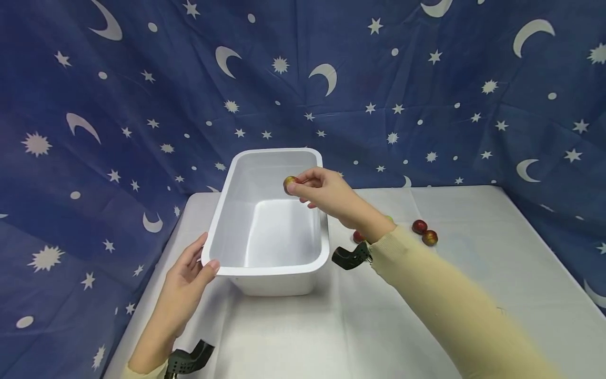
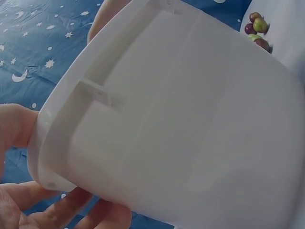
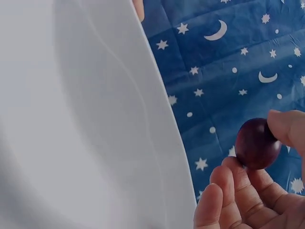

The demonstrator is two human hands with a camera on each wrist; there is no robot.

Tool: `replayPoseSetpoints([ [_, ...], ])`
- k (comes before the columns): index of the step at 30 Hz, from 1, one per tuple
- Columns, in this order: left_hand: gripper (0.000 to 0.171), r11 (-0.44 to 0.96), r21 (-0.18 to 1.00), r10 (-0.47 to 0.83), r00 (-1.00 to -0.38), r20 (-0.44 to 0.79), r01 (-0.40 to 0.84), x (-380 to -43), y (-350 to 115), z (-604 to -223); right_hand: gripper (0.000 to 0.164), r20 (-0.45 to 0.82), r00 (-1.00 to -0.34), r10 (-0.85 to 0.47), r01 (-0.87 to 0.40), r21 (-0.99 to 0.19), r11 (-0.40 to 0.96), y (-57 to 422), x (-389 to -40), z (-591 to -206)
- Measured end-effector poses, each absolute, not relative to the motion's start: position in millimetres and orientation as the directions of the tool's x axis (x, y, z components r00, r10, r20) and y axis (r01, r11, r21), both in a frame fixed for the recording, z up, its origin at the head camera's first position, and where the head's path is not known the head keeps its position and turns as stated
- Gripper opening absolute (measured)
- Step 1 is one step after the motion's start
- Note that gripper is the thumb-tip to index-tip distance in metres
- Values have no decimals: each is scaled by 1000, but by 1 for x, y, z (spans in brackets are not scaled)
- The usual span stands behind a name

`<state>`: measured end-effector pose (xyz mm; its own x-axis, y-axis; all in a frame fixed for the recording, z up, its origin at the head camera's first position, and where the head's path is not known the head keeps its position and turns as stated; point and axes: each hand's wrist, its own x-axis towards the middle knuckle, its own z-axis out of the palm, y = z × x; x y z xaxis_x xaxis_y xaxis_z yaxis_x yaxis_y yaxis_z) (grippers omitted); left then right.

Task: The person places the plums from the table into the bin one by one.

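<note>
A white plastic tub (image 1: 272,270) stands on the table, and its visible inside floor is bare. My left hand (image 1: 182,284) grips the tub's near left corner, thumb over the rim and fingers below it on the outside, as the left wrist view also shows. Above the right part of the tub, my right hand (image 1: 331,195) pinches a small plum (image 1: 290,184) between thumb and fingertips. The fruit looks red and yellow-green from the head and dark red (image 3: 257,144) in the right wrist view.
More plums lie right of the tub: a dark red one (image 1: 419,227) beside a mottled one (image 1: 430,238), and another red one (image 1: 358,237) partly hidden by the right wrist. A blue star-and-moon cloth (image 1: 293,105) hangs behind the white-covered table (image 1: 284,337).
</note>
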<state>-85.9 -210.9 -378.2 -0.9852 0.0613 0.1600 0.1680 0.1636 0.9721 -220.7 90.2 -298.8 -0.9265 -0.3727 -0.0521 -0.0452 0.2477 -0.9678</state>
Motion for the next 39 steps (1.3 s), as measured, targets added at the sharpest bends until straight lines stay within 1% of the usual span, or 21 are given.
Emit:
replayPoseSetpoints([
  [5, 61, 162, 973, 52, -986, 159, 165, -85, -211, -380, 41, -60, -921, -385, -36, -970, 239, 70, -227, -300],
  [10, 60, 154, 973, 51, -985, 168, 174, -86, -211, -383, 39, -99, -919, -380, -12, -960, 279, 54, -237, -305],
  [16, 59, 148, 972, 46, -983, 178, 183, -89, -210, -385, 36, -152, -904, -399, 2, -936, 352, 42, -248, -314],
  [21, 58, 134, 975, 47, -984, 174, 178, -89, -208, -385, 34, -201, -869, -452, -18, -900, 435, 40, -247, -319],
  [26, 57, 130, 976, 37, -985, 169, 173, -89, -208, -384, 31, -207, -854, -477, -52, -879, 475, 41, -245, -317],
  [30, 57, 133, 976, 32, -985, 171, 174, -88, -208, -384, 31, -209, -847, -489, -63, -874, 483, 41, -244, -317],
  [35, 56, 141, 974, 22, -984, 176, 177, -88, -208, -383, 34, -218, -842, -493, -40, -887, 460, 39, -245, -318],
  [39, 55, 138, 975, 16, -984, 177, 177, -87, -209, -383, 37, -209, -854, -477, -29, -895, 445, 38, -246, -319],
])
